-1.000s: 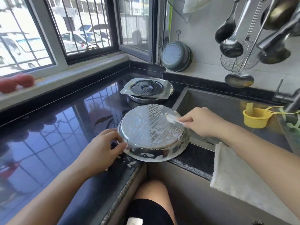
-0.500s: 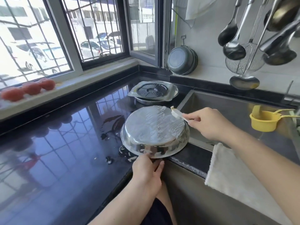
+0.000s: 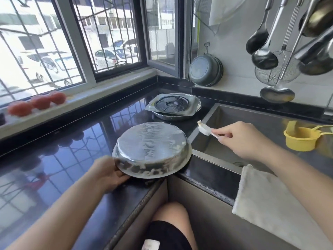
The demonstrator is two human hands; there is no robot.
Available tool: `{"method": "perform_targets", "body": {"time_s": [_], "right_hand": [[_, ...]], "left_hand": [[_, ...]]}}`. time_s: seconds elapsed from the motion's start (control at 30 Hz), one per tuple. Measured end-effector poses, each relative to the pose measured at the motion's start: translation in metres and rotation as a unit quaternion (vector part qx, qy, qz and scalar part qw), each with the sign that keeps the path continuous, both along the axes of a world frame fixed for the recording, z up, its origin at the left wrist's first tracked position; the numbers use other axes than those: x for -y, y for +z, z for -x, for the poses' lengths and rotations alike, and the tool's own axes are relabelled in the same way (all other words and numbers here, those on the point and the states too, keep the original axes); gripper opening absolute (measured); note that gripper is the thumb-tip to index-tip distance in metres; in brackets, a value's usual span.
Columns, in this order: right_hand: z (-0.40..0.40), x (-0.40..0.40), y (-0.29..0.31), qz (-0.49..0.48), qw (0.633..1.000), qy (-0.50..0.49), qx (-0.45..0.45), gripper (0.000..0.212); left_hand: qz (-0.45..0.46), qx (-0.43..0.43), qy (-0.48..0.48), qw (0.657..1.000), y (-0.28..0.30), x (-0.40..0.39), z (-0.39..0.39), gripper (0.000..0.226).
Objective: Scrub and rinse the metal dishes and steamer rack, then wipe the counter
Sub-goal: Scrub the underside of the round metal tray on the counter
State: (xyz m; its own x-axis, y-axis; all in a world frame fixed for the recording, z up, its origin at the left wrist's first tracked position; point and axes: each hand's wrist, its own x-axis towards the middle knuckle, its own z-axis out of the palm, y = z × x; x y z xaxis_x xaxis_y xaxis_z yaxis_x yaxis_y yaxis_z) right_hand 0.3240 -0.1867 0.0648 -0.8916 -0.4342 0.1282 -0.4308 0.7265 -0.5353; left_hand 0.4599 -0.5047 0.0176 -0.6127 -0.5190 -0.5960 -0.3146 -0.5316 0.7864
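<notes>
An upside-down round metal dish, its bottom streaked with soap, sits on the black counter by the sink corner. My left hand grips its near-left rim, and that side looks slightly raised. My right hand pinches a small white brush, held in the air above the sink edge, just right of the dish and not touching it. Behind the dish lies the steamer rack on top of another metal dish.
The steel sink opens to the right, with a yellow scoop on its far rim. A white cloth hangs over the front edge. Ladles and a strainer hang above. Red tomatoes line the window sill.
My left hand has shifted from the dish's near edge to its near-left rim. My right hand has lifted the brush off the dish and drawn it right, over the sink edge.
</notes>
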Motion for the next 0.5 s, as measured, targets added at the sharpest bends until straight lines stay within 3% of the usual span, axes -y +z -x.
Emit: {"method": "perform_targets", "body": {"time_s": [0.07, 0.17, 0.27, 0.37, 0.5], "right_hand": [[0.001, 0.008, 0.0, -0.012, 1.0, 0.011, 0.007, 0.037], [-0.001, 0.029, -0.002, -0.057, 0.997, 0.045, 0.013, 0.036], [-0.01, 0.059, -0.008, -0.118, 0.988, 0.099, 0.021, 0.034], [-0.004, 0.085, -0.01, -0.134, 0.985, 0.106, 0.018, 0.031], [0.023, 0.112, -0.006, -0.163, 0.984, 0.066, -0.008, 0.032]], "left_hand": [[0.065, 0.028, -0.041, 0.997, 0.009, 0.02, 0.003, 0.024], [0.146, 0.074, -0.12, 0.979, 0.016, 0.042, 0.016, 0.046], [0.261, 0.095, -0.179, 0.944, 0.02, 0.043, 0.024, 0.031], [0.281, 0.085, -0.215, 0.931, 0.02, 0.048, 0.029, 0.022], [0.283, 0.086, -0.231, 0.927, 0.015, 0.059, 0.032, 0.029]]}}
